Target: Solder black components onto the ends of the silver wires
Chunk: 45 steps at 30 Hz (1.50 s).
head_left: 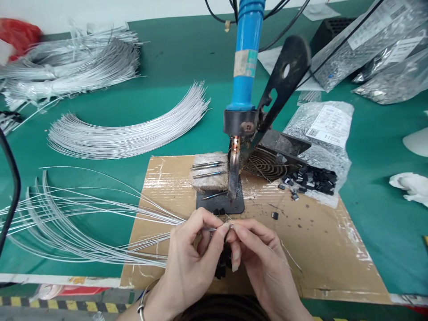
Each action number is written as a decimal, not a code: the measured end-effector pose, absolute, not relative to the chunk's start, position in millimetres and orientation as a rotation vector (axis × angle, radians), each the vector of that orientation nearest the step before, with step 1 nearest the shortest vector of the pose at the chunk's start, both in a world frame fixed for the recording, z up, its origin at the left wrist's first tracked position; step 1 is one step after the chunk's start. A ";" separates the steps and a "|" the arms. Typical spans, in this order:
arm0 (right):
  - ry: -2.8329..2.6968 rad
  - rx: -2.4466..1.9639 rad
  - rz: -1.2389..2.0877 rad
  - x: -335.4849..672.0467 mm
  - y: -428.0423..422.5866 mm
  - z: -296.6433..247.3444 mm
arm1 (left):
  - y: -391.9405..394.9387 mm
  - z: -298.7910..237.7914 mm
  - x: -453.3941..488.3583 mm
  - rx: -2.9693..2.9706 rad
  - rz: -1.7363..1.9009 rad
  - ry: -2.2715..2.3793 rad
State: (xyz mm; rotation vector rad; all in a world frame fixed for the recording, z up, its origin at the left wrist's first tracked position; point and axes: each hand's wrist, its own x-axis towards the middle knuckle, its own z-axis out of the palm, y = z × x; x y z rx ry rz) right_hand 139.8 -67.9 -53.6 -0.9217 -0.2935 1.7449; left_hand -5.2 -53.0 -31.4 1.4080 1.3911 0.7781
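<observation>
My left hand (pixel 190 263) is closed in a pinch, with thumb and forefinger on a thin wire end above the cardboard. Fingertip to fingertip with it, my right hand (pixel 269 261) pinches at the same spot; the small shiny piece there is mostly hidden. A fan of loose white wires (pixel 90 249) runs leftward from behind my left hand. Beneath the fingers, small black connectors (pixel 220 269) partly show. Just beyond my hands, a blue-handled soldering iron (pixel 245 76) points downward in a black metal stand (pixel 284 67).
Cardboard (pixel 321 249) covers the green table's (pixel 177 58) front. Thin metal tips lie on a grey block (pixel 209 183). Rightward, black connectors (pixel 310 178) spill from a plastic bag (pixel 327 120). A curved wire bundle (pixel 130 138) lies left, with tied bundles (pixel 83 67) behind.
</observation>
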 end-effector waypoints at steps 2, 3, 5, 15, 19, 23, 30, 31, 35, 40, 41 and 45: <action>-0.302 -0.930 1.737 139.9 -68.7 -53.1 | -52.5 -31.1 -4.7 1.379 0.783 1.398; -0.304 -0.933 1.731 139.9 -68.9 -52.9 | -52.4 -31.1 -4.4 1.372 0.788 1.401; -0.305 -0.930 1.723 139.7 -68.8 -52.9 | -52.6 -31.6 -3.9 1.367 0.803 1.403; -0.352 -0.929 1.704 138.3 -66.7 -53.5 | -54.5 -34.9 -1.6 1.359 0.889 1.430; -0.372 -0.930 1.715 141.5 -66.4 -53.8 | -52.0 -34.0 -0.8 1.301 0.927 1.425; -0.402 -0.999 1.664 143.3 -66.3 -50.8 | -50.8 -34.9 0.2 1.279 0.949 1.436; -0.487 -1.087 1.629 143.5 -65.0 -47.2 | -51.0 -33.3 -0.6 1.333 0.950 1.413; -0.490 -1.088 1.631 143.8 -64.8 -47.1 | -51.0 -33.4 -0.9 1.339 0.948 1.408; -0.511 -1.074 1.648 145.5 -65.2 -47.9 | -51.5 -35.4 -1.5 1.355 0.953 1.394; -0.500 -1.005 1.680 147.8 -65.7 -53.3 | -53.4 -37.5 -2.8 1.387 0.932 1.405; -0.488 -0.985 1.690 148.3 -65.2 -54.1 | -53.9 -37.4 -3.4 1.399 0.917 1.405; -0.437 -0.961 1.748 151.2 -61.1 -53.2 | -55.6 -37.2 -6.1 1.462 0.884 1.402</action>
